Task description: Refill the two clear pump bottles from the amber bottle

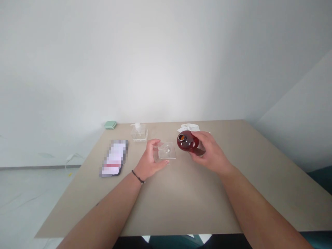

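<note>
My left hand (151, 159) grips the edge of a clear square glass bottle (166, 151), which lies nearly flat on the beige table (181, 204). My right hand (211, 150) is shut around a dark red bottle (188, 141). It holds the bottle tilted on its side, with the open round neck pointing left toward the clear bottle. The two bottles are close but apart. A dark cord bracelet (138, 177) circles my left wrist.
A clear pump dispenser (139, 133) stands at the table's far edge, with a white cloth (188, 128) to its right. Green coasters (110, 125) sit on the far left corner. A pixelated flat item (113, 158) lies at the left.
</note>
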`<control>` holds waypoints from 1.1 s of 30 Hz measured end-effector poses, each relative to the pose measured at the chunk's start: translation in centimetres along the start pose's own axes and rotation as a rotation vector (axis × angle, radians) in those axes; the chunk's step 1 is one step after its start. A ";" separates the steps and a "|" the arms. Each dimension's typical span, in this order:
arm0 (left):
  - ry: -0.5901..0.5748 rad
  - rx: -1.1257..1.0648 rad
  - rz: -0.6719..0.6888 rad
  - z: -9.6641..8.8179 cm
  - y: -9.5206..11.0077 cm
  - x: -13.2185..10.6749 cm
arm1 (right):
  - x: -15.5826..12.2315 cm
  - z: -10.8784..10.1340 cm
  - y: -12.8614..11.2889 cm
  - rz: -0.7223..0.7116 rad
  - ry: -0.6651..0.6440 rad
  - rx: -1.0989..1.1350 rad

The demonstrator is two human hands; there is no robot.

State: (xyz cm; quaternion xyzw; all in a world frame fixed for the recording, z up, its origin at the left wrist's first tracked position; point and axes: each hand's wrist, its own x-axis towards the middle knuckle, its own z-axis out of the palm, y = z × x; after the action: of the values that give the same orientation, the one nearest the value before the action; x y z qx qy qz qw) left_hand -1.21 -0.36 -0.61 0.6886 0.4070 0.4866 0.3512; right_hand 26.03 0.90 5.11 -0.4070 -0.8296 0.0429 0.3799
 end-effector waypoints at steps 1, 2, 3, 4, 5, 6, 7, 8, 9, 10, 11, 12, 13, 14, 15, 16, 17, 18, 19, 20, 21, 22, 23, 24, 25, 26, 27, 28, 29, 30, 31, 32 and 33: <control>-0.005 0.019 0.011 0.0 0.2 0.0 | 0.0 0.0 -0.1 -0.008 -0.022 -0.048; -0.012 0.035 0.019 -0.1 0.3 0.0 | 0.0 0.0 -0.1 -0.017 -0.037 -0.091; -0.019 0.049 0.024 -0.1 0.4 0.0 | -0.1 0.0 -0.1 -0.030 -0.048 -0.131; -0.024 0.059 0.026 -0.1 0.4 0.0 | -0.1 0.1 -0.2 -0.047 -0.056 -0.169; -0.027 0.066 0.026 -0.2 0.5 0.1 | -0.1 0.2 -0.2 -0.064 -0.063 -0.205; -0.029 0.071 0.025 -0.2 0.5 0.1 | -0.2 0.2 -0.2 -0.079 -0.070 -0.238; -0.028 0.072 0.021 -0.2 0.5 0.1 | -0.2 0.3 -0.2 -0.090 -0.075 -0.264; -0.028 0.068 0.015 -0.2 0.4 0.1 | -0.2 0.3 -0.2 -0.099 -0.082 -0.285; -0.027 0.058 0.006 -0.2 0.4 0.2 | -0.2 0.3 -0.2 -0.103 -0.092 -0.300; -0.027 0.043 -0.006 -0.2 0.3 0.2 | -0.2 0.3 -0.2 -0.105 -0.104 -0.310; -0.029 0.025 -0.021 -0.2 0.3 0.2 | -0.2 0.3 -0.2 -0.104 -0.116 -0.317; -0.035 0.006 -0.036 -0.2 0.2 0.2 | -0.2 0.3 -0.3 -0.101 -0.128 -0.324; -0.042 -0.010 -0.050 -0.2 0.2 0.2 | -0.2 0.3 -0.3 -0.099 -0.138 -0.328; -0.048 -0.021 -0.060 -0.1 0.1 0.3 | -0.2 0.4 -0.4 -0.098 -0.146 -0.332; -0.054 -0.025 -0.063 -0.1 0.0 0.3 | -0.2 0.4 -0.5 -0.100 -0.151 -0.338; -0.058 -0.027 -0.062 -0.1 -0.1 0.3 | -0.2 0.5 -0.6 -0.103 -0.156 -0.346; -0.058 -0.027 -0.057 -0.1 -0.2 0.3 | -0.3 0.5 -0.7 -0.109 -0.159 -0.356; -0.058 -0.025 -0.051 0.0 -0.3 0.4 | -0.3 0.5 -0.8 -0.116 -0.160 -0.367; -0.058 -0.022 -0.045 0.0 -0.3 0.4 | -0.3 0.5 -0.9 -0.121 -0.160 -0.380; -0.057 -0.020 -0.039 0.0 -0.4 0.4 | -0.3 0.5 -1.0 -0.126 -0.160 -0.390; -0.056 -0.018 -0.034 0.0 -0.4 0.4 | -0.3 0.5 -1.1 -0.129 -0.164 -0.397; -0.056 -0.015 -0.032 -0.1 -0.4 0.4 | -0.3 0.5 -1.1 -0.131 -0.170 -0.402; -0.055 -0.012 -0.032 -0.1 -0.4 0.4 | -0.2 0.5 -1.2 -0.133 -0.176 -0.407; -0.054 -0.010 -0.035 -0.1 -0.4 0.5 | -0.2 0.4 -1.2 -0.134 -0.180 -0.413; -0.053 -0.009 -0.040 -0.1 -0.4 0.5 | -0.2 0.4 -1.2 -0.136 -0.183 -0.419; -0.054 -0.008 -0.049 -0.1 -0.4 0.5 | -0.2 0.4 -1.2 -0.138 -0.181 -0.427; -0.055 -0.012 -0.059 -0.1 -0.3 0.5 | -0.2 0.5 -1.2 -0.139 -0.177 -0.434; -0.053 -0.018 -0.066 -0.1 -0.3 0.5 | -0.2 0.5 -1.2 -0.141 -0.172 -0.437; -0.052 -0.026 -0.070 -0.1 -0.3 0.5 | -0.2 0.5 -1.2 -0.142 -0.169 -0.433; -0.047 -0.034 -0.071 0.0 -0.2 0.5 | -0.2 0.6 -1.1 -0.144 -0.166 -0.423; -0.040 -0.040 -0.069 0.0 -0.2 0.5 | -0.3 0.6 -1.1 -0.144 -0.166 -0.408; -0.034 -0.045 -0.067 0.0 -0.2 0.5 | -0.3 0.7 -1.0 -0.143 -0.169 -0.390; -0.032 -0.047 -0.067 0.1 -0.1 0.5 | -0.3 0.7 -1.0 -0.139 -0.174 -0.375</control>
State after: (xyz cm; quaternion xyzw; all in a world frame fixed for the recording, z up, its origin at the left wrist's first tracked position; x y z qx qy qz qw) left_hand -1.10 0.16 -0.54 0.6738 0.4126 0.4731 0.3898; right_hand 25.03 0.20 4.81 -0.4072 -0.8787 -0.1035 0.2266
